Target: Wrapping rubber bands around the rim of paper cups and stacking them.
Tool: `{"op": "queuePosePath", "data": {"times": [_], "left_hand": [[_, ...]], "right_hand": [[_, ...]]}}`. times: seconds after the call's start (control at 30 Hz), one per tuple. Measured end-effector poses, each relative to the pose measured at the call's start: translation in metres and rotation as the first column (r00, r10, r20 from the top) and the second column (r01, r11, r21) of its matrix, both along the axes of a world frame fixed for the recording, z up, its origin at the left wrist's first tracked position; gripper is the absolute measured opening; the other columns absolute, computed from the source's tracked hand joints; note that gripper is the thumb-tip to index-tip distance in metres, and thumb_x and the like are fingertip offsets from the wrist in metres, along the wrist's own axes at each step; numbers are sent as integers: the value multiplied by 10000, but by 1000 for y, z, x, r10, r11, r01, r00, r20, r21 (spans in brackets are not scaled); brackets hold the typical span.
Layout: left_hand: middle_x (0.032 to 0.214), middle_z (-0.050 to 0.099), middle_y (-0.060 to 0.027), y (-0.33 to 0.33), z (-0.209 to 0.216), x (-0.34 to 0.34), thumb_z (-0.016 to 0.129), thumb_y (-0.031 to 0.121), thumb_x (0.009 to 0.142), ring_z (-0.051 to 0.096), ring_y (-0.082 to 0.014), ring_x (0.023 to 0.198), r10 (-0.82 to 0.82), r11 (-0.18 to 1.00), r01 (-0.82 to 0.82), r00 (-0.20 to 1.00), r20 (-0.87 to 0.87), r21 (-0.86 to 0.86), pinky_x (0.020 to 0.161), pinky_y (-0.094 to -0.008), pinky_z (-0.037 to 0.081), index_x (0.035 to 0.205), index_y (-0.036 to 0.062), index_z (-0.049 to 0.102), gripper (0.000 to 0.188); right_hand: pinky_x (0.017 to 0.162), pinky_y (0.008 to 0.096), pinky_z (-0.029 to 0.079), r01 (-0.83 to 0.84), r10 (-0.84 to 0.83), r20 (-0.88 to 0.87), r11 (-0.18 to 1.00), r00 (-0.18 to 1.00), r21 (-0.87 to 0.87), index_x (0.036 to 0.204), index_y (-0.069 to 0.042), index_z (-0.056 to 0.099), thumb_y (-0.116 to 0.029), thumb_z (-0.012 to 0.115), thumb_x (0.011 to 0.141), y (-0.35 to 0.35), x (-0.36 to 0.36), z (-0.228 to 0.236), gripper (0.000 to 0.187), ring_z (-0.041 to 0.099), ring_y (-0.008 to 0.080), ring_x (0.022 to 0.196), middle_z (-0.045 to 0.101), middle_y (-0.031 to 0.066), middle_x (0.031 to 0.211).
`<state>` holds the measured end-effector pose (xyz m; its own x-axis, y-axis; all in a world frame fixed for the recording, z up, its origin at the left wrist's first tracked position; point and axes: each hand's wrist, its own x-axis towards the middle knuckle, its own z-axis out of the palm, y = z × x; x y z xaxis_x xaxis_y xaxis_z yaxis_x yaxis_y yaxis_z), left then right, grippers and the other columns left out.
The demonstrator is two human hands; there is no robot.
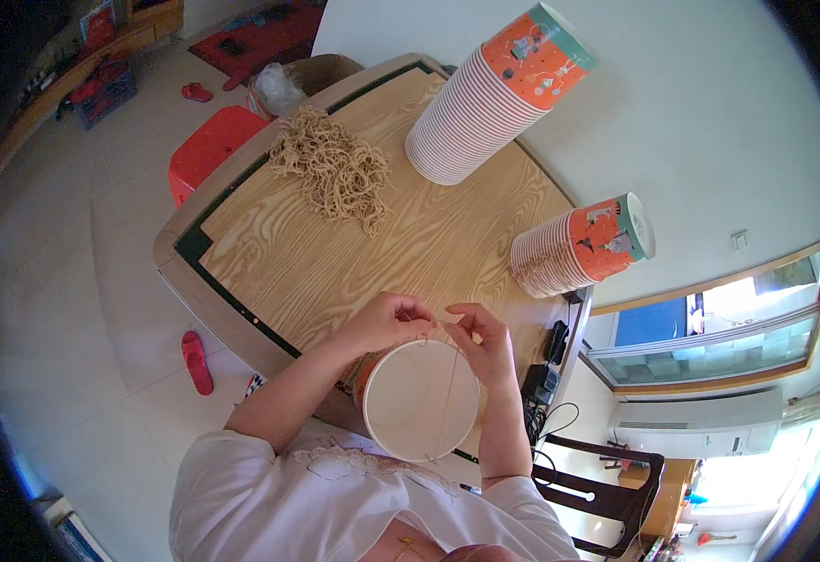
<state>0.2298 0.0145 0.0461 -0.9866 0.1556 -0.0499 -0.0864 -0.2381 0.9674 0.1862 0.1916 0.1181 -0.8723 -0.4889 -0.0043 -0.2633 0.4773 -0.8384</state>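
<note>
A paper bucket (419, 403) with a white inside and an orange outer wall is close to my body, its mouth facing up toward me. A thin tan string (450, 391) runs across its mouth from the near rim to the far rim. At the far rim my left hand (397, 320) is closed, fingertips pinching the string. My right hand (485, 345) pinches the string just beside it, with the index finger raised and bent. The fingertips of both hands nearly meet; the exact shape of the string between them is too small to tell.
On the wooden table (269, 253) lies a tangled pile of tan strings (335, 173). A tall stack of paper buckets (485, 103) and a shorter stack (579, 245) stand beyond. Black adapters (541, 384) with cables lie at the right edge. A red stool (211, 145) stands left.
</note>
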Motion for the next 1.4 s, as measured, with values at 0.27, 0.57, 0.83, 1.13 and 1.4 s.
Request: {"op": "queuePosePath", "data": {"times": [0.27, 0.57, 0.83, 1.13, 1.4], "left_hand": [[798, 637, -41, -3, 11, 2, 628, 136, 812, 569, -85, 730, -9, 1000, 9, 1000, -11, -2, 669, -233, 463, 920, -4, 643, 178], [810, 634, -40, -1, 3, 0, 636, 159, 810, 565, -85, 739, 2, 999, -3, 1000, 23, 40, 669, -233, 459, 928, 2, 641, 196], [822, 637, -49, -2, -6, 0, 648, 177, 803, 573, -98, 746, -11, 996, 1, 994, 106, 92, 679, -238, 462, 929, 2, 642, 215], [818, 638, -49, -6, -13, 2, 635, 168, 807, 580, -97, 759, -73, 997, 74, 997, 25, -37, 706, -248, 468, 903, -2, 633, 195], [841, 637, -40, -7, -16, 12, 620, 141, 814, 577, -93, 788, -186, 978, 176, 978, 97, 109, 730, -247, 463, 949, 8, 615, 189]], "right_hand": [[560, 220, 416, -72, 72, 13, 996, 997, 44, 892, -43, 634, -45, 638, 789, -3, -5, -5, 103, 492, 65, 603, 571, -1, 672], [572, 226, 431, -68, 68, -15, 996, 998, 50, 857, -27, 628, -52, 641, 787, -10, -4, 3, 75, 518, 72, 621, 596, 14, 684], [567, 228, 426, -87, 87, -11, 995, 996, 57, 866, -26, 625, -43, 643, 785, -8, -4, 0, 85, 504, 72, 612, 583, 9, 673], [555, 201, 375, -88, 88, 18, 996, 996, 29, 1014, -50, 586, 4, 631, 779, -13, -2, 13, 245, 439, 45, 583, 471, -33, 607], [583, 179, 364, -46, 48, 38, 998, 998, -49, 1013, -31, 581, 73, 615, 760, 1, -4, 12, 275, 445, 36, 606, 473, -46, 645]]}}
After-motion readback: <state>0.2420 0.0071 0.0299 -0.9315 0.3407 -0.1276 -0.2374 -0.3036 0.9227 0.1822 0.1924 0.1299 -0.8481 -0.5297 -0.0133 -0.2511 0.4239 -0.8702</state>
